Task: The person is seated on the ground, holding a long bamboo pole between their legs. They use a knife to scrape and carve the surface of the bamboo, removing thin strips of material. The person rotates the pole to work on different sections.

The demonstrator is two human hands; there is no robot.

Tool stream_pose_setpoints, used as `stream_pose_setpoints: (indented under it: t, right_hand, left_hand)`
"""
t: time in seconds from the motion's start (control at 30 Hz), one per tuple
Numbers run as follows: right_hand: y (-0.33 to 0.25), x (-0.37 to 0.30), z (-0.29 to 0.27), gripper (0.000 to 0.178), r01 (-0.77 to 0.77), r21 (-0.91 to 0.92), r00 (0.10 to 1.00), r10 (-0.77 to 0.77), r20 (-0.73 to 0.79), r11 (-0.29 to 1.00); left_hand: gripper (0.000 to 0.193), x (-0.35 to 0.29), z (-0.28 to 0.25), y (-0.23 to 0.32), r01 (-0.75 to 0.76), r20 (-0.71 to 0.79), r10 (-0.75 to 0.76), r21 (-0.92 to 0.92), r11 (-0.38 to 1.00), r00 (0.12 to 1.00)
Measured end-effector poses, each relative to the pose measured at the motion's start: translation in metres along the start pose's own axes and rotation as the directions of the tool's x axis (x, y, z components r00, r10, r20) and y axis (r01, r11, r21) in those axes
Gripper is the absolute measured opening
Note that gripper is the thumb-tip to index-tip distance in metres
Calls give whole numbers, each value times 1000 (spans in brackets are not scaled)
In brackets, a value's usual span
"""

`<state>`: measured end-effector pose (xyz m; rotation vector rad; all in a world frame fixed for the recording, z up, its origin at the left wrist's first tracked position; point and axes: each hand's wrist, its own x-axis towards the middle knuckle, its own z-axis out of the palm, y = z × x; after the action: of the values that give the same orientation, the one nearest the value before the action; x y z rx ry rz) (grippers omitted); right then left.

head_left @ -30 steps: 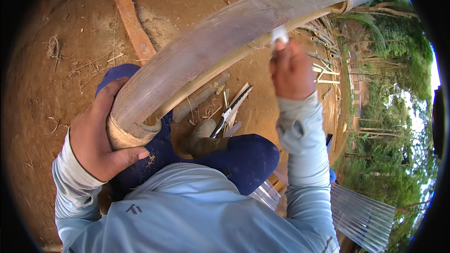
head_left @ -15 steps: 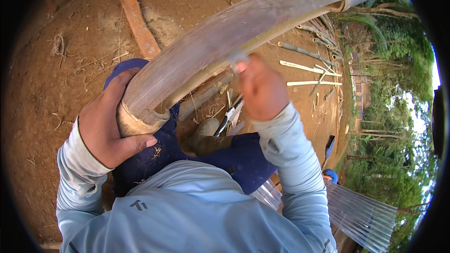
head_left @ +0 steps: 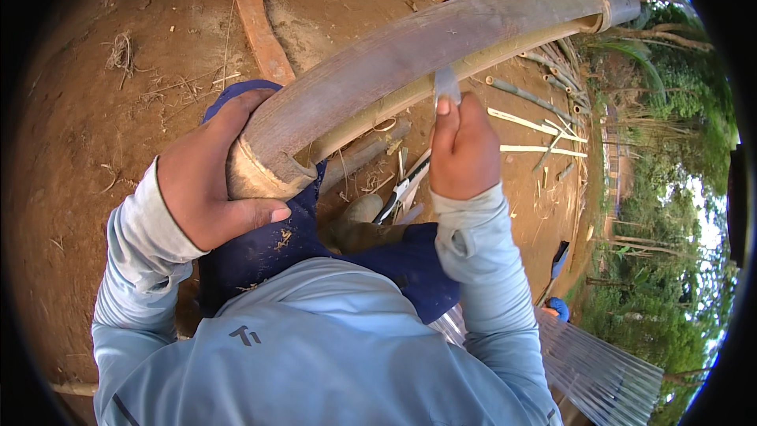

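Note:
A thick bamboo pole slants from my lap to the upper right, a long slot cut along its near side. My left hand is wrapped round its near end, by the ring of the joint, with the thumb below the cut rim. In my right hand is a knife, its short grey blade pointing up against the slot's edge about halfway along the pole. The fist hides the knife's handle. My leg in dark blue trousers lies under the near end, with shavings on the cloth.
A reddish plank lies on the dirt ground ahead. Beside my boot is a tool with a black and white handle. Bamboo poles and pale split strips lie to the right, a clear corrugated sheet at lower right.
The view has shifted, so the pole appears lower and further right. My right hand, blurred before, has moved the blade along the slot's edge toward the pole's far end.

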<state>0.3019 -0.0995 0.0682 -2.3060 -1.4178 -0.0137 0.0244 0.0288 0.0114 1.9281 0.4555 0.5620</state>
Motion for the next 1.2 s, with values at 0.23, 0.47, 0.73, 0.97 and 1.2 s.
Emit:
stream_pose_setpoints:
  t: [0.23,0.47,0.73,0.97,1.2]
  right_hand:
    - [26,26,-24,27,-26,-12,998,26,55,1000]
    - [15,0,-4,26,164,-88,984,-156,88,983]
    - [2,-6,7,31,61,-13,997,-60,47,998]
    - [12,-2,9,33,205,-35,978,-203,52,978]
    - [-5,-9,3,33,74,49,986,-80,145,996]
  left_hand:
    - [93,-3,2,-6,-12,-20,12,-24,1000,1000]
    - [91,-2,0,-2,-21,-3,21,1,1000,1000]
    - [91,-1,0,-5,-50,-18,50,15,999,999]
    - [92,-4,2,-8,-69,-43,70,17,997,997]
    - [93,-6,2,-9,-36,-16,36,10,999,999]
